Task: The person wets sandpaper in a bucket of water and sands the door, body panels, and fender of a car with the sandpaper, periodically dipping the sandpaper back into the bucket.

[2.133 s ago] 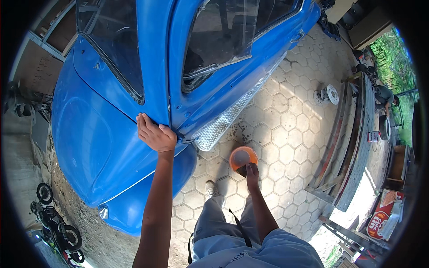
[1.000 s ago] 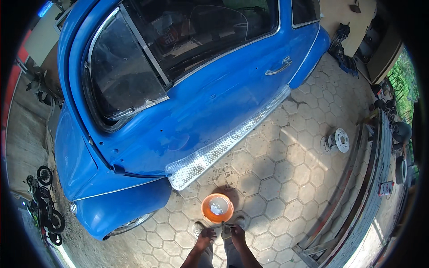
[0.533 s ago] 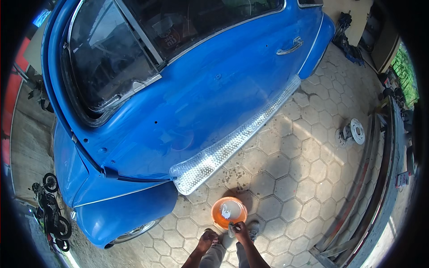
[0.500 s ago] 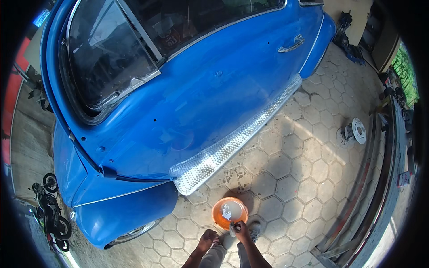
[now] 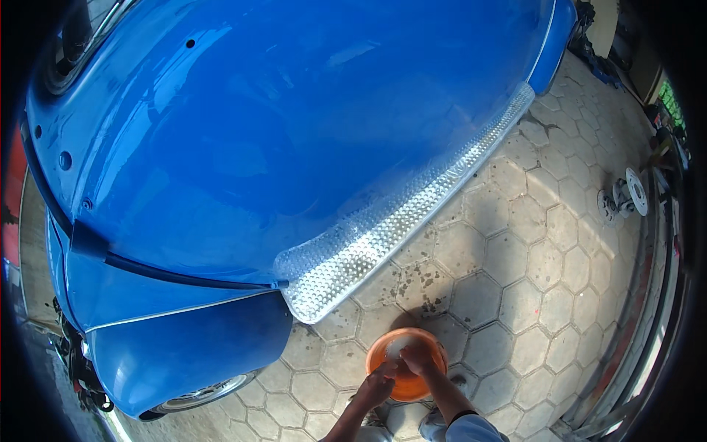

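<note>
Water bucket (image 5: 409,388), orange and round, is standing on the hexagonal pavers (image 5: 501,306), just in front of the person's feet and near the front end of the silver running board (image 5: 350,272). Greyish liquid (image 5: 400,343) is showing inside it. Both bare hands are hovering over the bucket, close to each other. The left hand (image 5: 380,384) is lying over the left side of the rim, its fingers pointing toward the middle; how far they are curling, and whether they are gripping anything, I cannot tell. The right hand (image 5: 417,358) is sitting a little farther forward, above the bucket's opening, its fingers bending down toward the liquid; whether it is holding something I cannot tell either, since the fingers are too small and dark to read. A light blue sleeve (image 5: 477,429) is covering part of the right arm.

Above and to the left, a glossy blue car door (image 5: 294,147) is filling much of the view, with the rounded front fender (image 5: 199,342) curving below it over a partly hidden front wheel (image 5: 206,396). A dark strip (image 5: 184,278) is running between door and fender. Dark spots (image 5: 421,287) are marking the pavers between running board and bucket. Farther right, a pale metal hub (image 5: 635,193) is resting on the ground.
</note>
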